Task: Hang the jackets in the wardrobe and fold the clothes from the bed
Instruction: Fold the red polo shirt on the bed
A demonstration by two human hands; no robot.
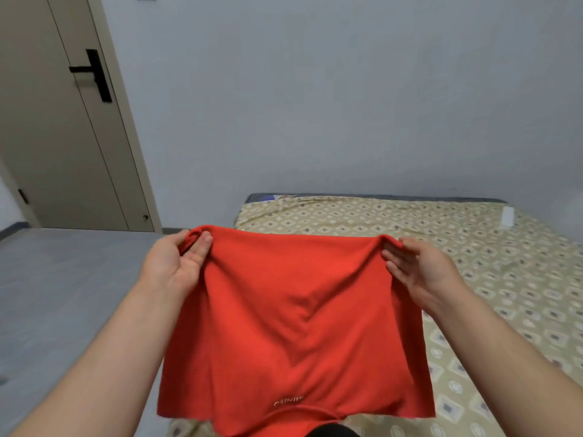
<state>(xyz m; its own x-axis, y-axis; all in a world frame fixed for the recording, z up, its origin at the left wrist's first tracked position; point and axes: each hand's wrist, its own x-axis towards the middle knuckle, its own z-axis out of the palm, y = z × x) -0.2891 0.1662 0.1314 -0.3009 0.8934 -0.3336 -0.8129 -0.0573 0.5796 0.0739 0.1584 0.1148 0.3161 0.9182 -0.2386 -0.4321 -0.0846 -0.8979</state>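
Red garment (293,326): held up in the centre of the frame and spread wide between both hands. Its top edge sags a little in the middle, and the cloth hangs down towards the bottom edge.
Left hand (179,263): centre left, palm towards the camera. Thumb and fingers are closed on the garment's upper left corner, which is bunched into a small roll at the fingertips.
Right hand (419,269): centre right, level with the other hand. The fingers are nearly straight and pinch the upper right corner, which drapes over their tips.
Garment relative to grip: both hands hold only the top corners. All the rest of the cloth hangs below and between the hands, in front of the forearms.
Lettering (288,400): small pale print near the lower hem, upside down from this view.
Lower hem: it ends in the lower centre of the frame, over the near edge of the bed. I cannot tell whether it touches the bed.
Bed (492,279): right half of the frame, covered with a beige sheet in a diamond pattern.
White object (507,217): small, on the bed at the upper right near the wall, and too blurred to identify.
Door (63,137): upper left, closed, with a black handle (94,74).
Floor (56,279): grey, at the left below the door.
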